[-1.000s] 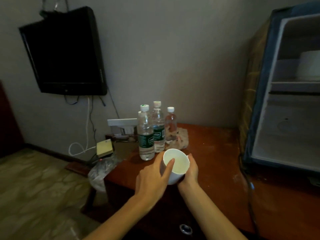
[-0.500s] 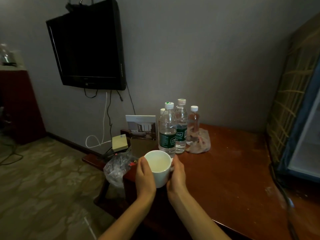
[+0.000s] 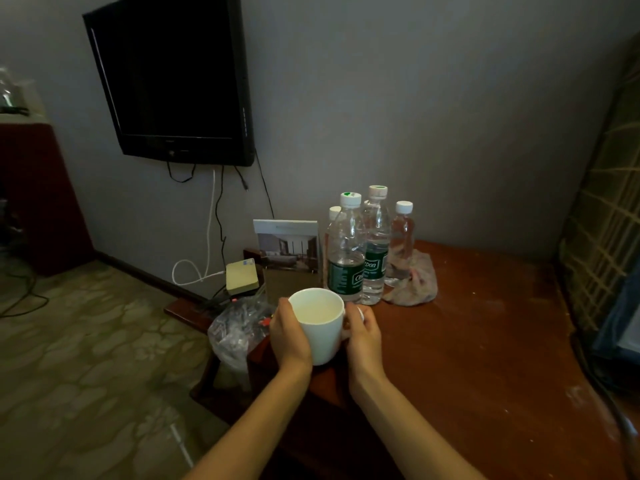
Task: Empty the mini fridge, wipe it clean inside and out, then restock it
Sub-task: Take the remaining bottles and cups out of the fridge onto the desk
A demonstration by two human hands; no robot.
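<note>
I have the cup (image 3: 320, 323) in the middle of my view, white and upright, its inside pale and bare as far as I can make out. The left hand (image 3: 289, 336) wraps its left side with the fingers (image 3: 282, 308) curled round the wall. The right hand (image 3: 363, 336) closes on the right side at the handle, a bit of which peeks out above the knuckles. Those fingertips are behind the cup, so I can't see how they lie. The cup sits at the near left corner of the bench (image 3: 485, 341), and I can't tell whether its base rests on the wood or hangs just above it.

Just beyond the cup stand the water bottles, all capped and upright in a tight cluster. A green-labelled one (image 3: 346, 258) is nearest, a second green-labelled one (image 3: 375, 251) is just right of it, a small clear one (image 3: 401, 244) is further right, and another (image 3: 334, 216) is half hidden at the left. The small bottle stands on or against a crumpled cloth (image 3: 415, 282) lying on the bench.

The fridge (image 3: 602, 237) shows only at the right edge, under a checked cover, with a blue strip (image 3: 620, 317) lower down.

Left of the bottles a picture card (image 3: 287, 244) stands upright. Below it are a yellow box (image 3: 241, 276) and a clear plastic bag (image 3: 235, 323). A dark television (image 3: 173, 81) hangs on the far wall.
</note>
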